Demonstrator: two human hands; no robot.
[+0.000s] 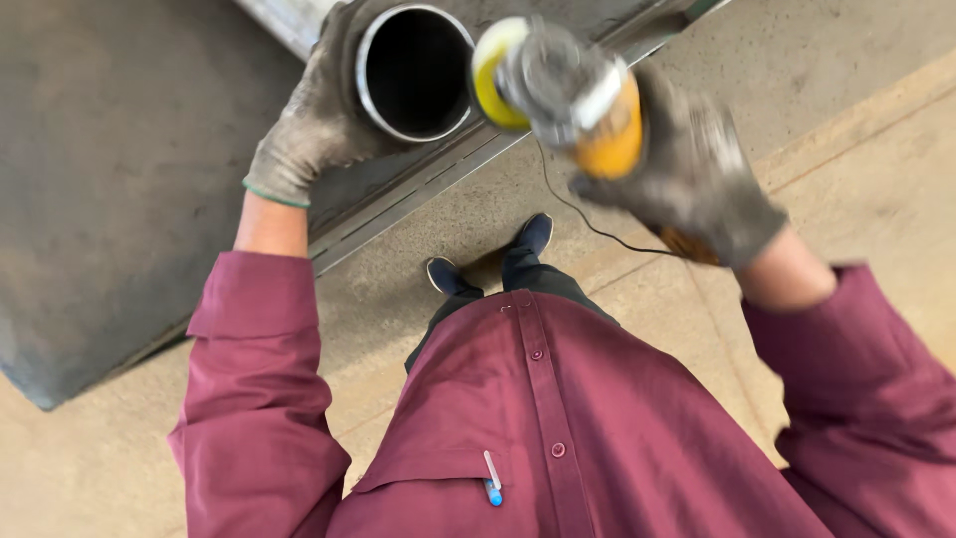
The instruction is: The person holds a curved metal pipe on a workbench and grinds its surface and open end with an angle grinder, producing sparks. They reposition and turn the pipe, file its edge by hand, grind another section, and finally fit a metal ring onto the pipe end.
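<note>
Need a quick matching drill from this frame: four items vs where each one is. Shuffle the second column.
1. metal pipe
2. angle grinder
3. pen
4. power cord

A. in the shirt pocket
B. trailing down over the floor
C. in the right hand
D. held at its open end by the left hand

Pairs: 1-D, 2-C, 3-A, 4-B

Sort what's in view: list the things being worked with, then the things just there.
In use:
left hand gripping the metal pipe at its open end
right hand holding the yellow angle grinder
grinder cord

Just there:
steel table
pen in the shirt pocket
concrete floor
</note>
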